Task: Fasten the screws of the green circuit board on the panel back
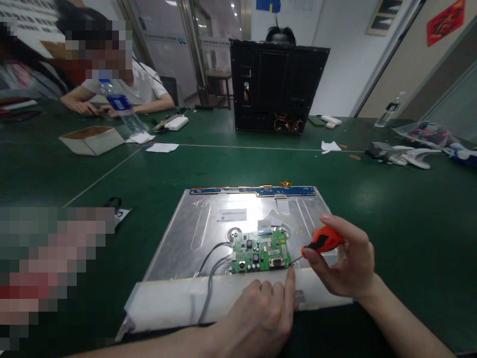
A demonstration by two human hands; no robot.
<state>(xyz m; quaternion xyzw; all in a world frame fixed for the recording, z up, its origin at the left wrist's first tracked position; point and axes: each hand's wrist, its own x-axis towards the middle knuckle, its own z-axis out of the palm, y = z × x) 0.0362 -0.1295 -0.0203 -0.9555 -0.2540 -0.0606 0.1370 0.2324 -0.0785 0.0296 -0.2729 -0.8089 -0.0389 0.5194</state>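
A metal-backed display panel [175, 238] lies on the table with a green circuit board [261, 252] on its back. My right hand [352, 263] grips an orange-and-black screwdriver [323, 240], its thin shaft slanting down to the board's lower right corner. The index finger of my left hand [263, 311] stretches out and touches that same corner beside the screwdriver tip. Its other fingers are curled, and its thumb is hidden. Grey cables [209, 283] run from the board's left side over a white sheet [164, 303] along the panel's near edge. A blue strip board [238, 191] borders the far edge.
Across the green table [387, 223] stands a black monitor housing [278, 89], with a person partly behind it. Another person in white [145, 84] sits far left, near a water bottle [122, 107] and an open box [93, 140]. Tools and plastic bags [428, 134] lie right.
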